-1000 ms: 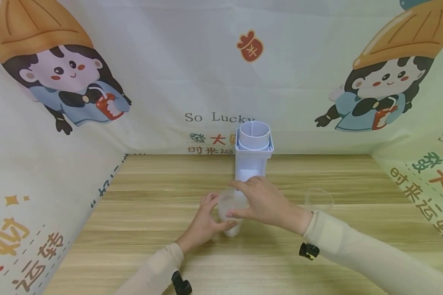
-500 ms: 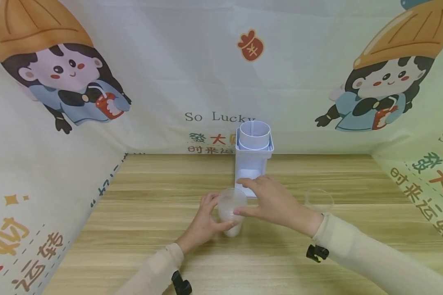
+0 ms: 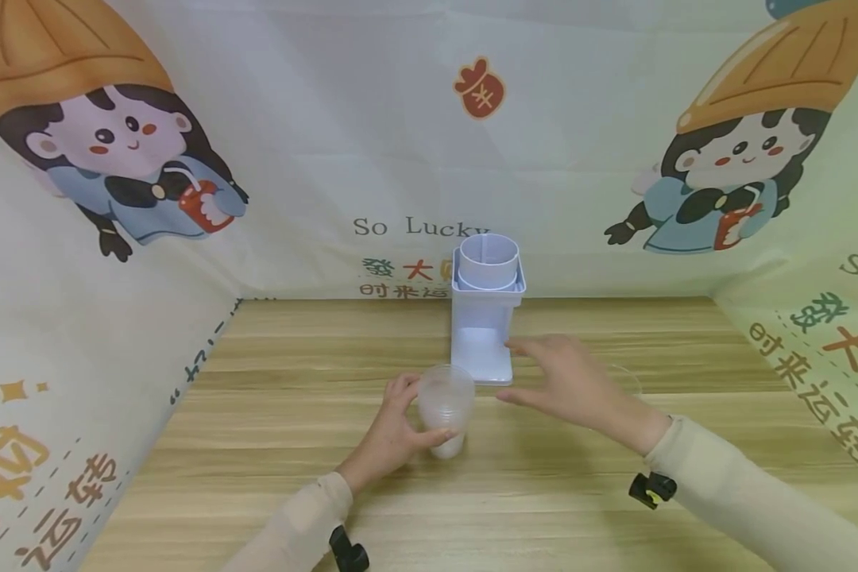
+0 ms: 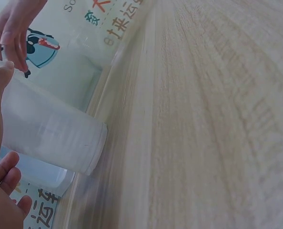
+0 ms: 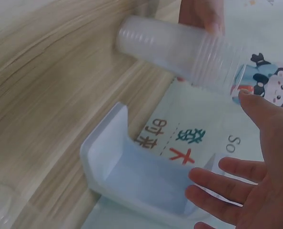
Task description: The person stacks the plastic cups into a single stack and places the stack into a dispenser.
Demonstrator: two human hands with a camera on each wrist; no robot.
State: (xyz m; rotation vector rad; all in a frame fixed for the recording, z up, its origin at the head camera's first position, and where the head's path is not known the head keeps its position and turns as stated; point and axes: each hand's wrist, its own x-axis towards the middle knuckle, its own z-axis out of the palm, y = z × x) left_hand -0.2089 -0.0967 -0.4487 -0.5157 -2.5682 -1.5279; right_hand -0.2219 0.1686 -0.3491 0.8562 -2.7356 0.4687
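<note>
A stack of translucent plastic cups stands upright on the table in the head view, its ribbed nested rims showing in the right wrist view. My left hand grips its left side, thumb in front and fingers behind. To the right of the stack, my right hand is held with thumb and fingers spread and nothing between them. Just behind the cups is a pale lilac plastic stand with a round tube set in its top. The right fingertips overlap the stand's right edge in the head view.
A clear plastic cup is partly hidden behind my right hand. The wooden table meets a printed cloth backdrop at the back and both sides, and the stand is close to the back cloth.
My right hand has drawn away from the cup stack to the right, fingers spread. The left hand and the cups have stayed in place. The head view has shifted slightly.
</note>
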